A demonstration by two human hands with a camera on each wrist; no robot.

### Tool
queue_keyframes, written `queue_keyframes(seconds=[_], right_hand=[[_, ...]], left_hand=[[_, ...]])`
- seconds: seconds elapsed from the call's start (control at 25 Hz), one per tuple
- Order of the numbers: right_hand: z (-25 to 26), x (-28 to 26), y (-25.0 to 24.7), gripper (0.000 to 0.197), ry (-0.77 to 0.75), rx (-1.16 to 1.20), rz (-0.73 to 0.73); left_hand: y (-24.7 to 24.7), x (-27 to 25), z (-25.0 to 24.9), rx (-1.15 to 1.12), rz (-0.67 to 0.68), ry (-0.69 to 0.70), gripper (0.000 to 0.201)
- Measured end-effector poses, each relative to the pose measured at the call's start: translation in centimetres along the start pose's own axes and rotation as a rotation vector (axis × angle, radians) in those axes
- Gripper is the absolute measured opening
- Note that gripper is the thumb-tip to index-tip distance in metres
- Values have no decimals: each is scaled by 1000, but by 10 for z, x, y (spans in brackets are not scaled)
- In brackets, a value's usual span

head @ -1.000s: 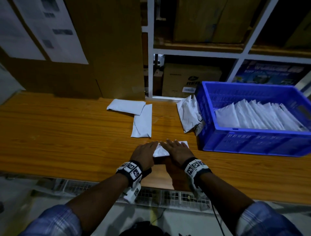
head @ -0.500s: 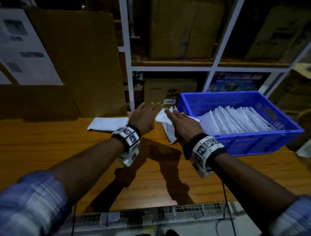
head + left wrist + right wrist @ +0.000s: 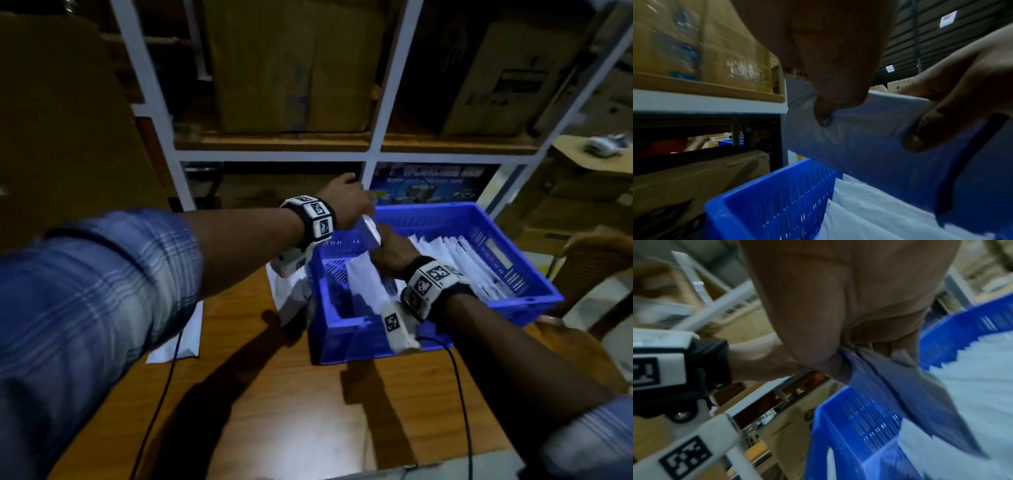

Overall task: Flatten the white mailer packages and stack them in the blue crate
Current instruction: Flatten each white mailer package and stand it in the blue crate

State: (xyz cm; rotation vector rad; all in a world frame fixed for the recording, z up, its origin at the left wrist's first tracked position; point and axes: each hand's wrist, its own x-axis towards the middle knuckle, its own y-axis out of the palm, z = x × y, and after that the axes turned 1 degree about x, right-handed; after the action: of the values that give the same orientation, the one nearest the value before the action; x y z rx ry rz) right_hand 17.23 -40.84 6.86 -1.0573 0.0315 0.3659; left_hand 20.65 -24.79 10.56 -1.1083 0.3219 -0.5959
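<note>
Flattened white mailer held on edge above the left end of the blue crate, over the row of mailers already filed there. Left hand pinches its far top edge, thumb and fingers closed on the film; right hand grips the near edge the same way. Both wrists angled down over the crate. Best lowered upright and level, seated against the last mailer, both grips released together so it doesn't puff or slump. More mailers wait on the wooden table, left of the crate.
</note>
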Motion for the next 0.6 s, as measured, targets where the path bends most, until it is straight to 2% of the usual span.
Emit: queue_keyframes(seconds=[0.12,0.16,0.24,0.28,0.4,0.52,0.6], right_hand=[[-28,36,10,45,70,52,157],[-34,46,16,40,68,38,206],[-42,62,23,27,64,5,290],[-45,70,26,27,71,-17,330],[-55,88,35,33,41,-87,443],[-63,97,38,32,36,-192,502],[-68,100,39,41,67,-154,536]], left_hand=[[26,49,-13,58,224,62,34],[35,56,-17,60,278,76,34],[46,67,-20,47,297,151,33],[56,75,-20,52,279,195,32],[83,95,-31,77,486,250,30],[102,105,-41,102,577,278,23],[105,108,-43,66,595,285,14]])
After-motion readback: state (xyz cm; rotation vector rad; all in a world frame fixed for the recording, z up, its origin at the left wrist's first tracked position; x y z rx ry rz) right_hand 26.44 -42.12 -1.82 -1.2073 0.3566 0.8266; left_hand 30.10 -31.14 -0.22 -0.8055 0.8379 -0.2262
